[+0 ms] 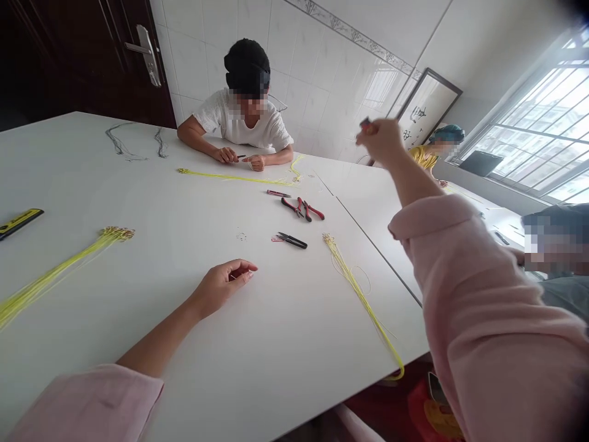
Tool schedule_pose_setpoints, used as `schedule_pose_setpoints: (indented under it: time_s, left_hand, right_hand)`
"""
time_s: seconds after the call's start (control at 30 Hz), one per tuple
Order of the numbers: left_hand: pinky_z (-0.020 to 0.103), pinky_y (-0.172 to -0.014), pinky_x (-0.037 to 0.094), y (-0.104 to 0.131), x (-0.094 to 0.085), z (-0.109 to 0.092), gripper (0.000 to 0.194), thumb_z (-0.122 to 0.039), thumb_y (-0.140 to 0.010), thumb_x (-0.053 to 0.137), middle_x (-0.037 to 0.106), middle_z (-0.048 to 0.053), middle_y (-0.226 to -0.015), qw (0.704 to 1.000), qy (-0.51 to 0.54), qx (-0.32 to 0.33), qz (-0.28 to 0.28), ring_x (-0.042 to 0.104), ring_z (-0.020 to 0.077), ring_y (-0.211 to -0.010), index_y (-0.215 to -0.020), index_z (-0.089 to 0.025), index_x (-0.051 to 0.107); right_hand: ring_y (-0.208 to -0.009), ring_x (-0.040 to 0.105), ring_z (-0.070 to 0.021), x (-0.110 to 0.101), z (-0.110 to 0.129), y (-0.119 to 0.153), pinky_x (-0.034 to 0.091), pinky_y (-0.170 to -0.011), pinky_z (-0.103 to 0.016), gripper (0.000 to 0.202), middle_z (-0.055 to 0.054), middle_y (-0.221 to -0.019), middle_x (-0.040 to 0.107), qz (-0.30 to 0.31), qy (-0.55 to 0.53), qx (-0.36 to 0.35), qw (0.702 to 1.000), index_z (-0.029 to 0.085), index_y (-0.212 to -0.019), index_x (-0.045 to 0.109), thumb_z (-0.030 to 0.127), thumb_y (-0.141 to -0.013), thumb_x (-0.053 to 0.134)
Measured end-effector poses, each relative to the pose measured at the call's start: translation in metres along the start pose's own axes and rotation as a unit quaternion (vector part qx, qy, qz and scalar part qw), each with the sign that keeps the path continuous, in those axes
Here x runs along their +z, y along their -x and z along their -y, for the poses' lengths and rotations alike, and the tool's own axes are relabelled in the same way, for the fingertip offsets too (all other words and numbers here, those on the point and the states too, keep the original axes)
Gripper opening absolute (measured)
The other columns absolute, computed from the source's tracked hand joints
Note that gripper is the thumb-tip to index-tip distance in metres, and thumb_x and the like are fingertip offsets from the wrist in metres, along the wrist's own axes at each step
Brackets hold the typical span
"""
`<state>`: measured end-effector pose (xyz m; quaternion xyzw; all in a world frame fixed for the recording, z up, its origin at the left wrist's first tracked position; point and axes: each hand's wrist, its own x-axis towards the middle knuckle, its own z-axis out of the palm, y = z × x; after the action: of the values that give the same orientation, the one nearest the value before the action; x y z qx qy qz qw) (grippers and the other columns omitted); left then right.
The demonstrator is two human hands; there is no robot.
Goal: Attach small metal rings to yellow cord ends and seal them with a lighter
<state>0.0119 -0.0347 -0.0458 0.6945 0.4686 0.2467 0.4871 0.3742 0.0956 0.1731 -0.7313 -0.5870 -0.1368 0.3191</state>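
My left hand (225,283) rests low over the white table (207,380), thumb and fingertips drawn together in a pinch. A trace of something thin and pale shows at its fingers, too small to name. Raised high at the right, my right hand (385,140) is closed round a small dark and reddish piece (365,124) whose kind I cannot make out. Beyond my left hand lie black thread snips (293,240) and a scatter of tiny bits (241,236). One bundle of yellow cords (356,285) stretches below my right arm; another yellow bundle (59,268) lies at the left.
Red-handled pliers (304,209) and a slim red tool (278,193) lie mid-table. A yellow-black cutter (21,222) is at the left edge. Across sits a person in white (243,120) handling yellow cord (234,177); two more people sit at the right. Grey strands (119,141) lie far left.
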Motion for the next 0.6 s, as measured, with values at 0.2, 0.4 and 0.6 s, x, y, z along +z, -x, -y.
schedule_pose_setpoints:
  time_s: [0.2,0.4,0.6]
  left_hand:
    - [0.033,-0.080,0.045,-0.003,0.001,0.009,0.040,-0.057,-0.080,0.053,0.064,0.003,-0.101,1.000,0.005,0.005,-0.006,0.055,0.0214,-0.092,-0.104,-0.027,0.065]
    - [0.034,-0.079,0.046,-0.002,0.002,0.013,0.041,-0.057,-0.079,0.053,0.065,0.004,-0.100,1.000,0.012,0.019,-0.009,0.056,0.0214,-0.090,-0.104,-0.026,0.066]
    - [0.032,-0.079,0.046,-0.001,0.001,0.011,0.040,-0.056,-0.079,0.054,0.065,0.003,-0.101,0.999,0.019,0.029,-0.007,0.056,0.0211,-0.091,-0.101,-0.026,0.067]
  right_hand:
    - [-0.064,0.035,-0.0040,-0.089,0.070,-0.013,0.036,-0.057,-0.028,0.043,-0.001,-0.075,0.045,-0.100,-0.013,-0.057,0.993,-0.005,-0.101,0.066,0.018,-0.065,0.072]
    - [-0.064,0.035,-0.0053,-0.124,0.085,0.001,0.032,-0.052,-0.028,0.048,0.001,-0.072,0.037,-0.092,0.015,-0.036,0.995,-0.005,-0.103,0.066,0.019,-0.062,0.073]
    - [-0.071,0.042,-0.0118,-0.141,0.069,-0.001,0.029,-0.053,-0.031,0.045,-0.002,-0.075,0.041,-0.117,0.009,-0.046,0.992,-0.004,-0.098,0.067,0.025,-0.063,0.070]
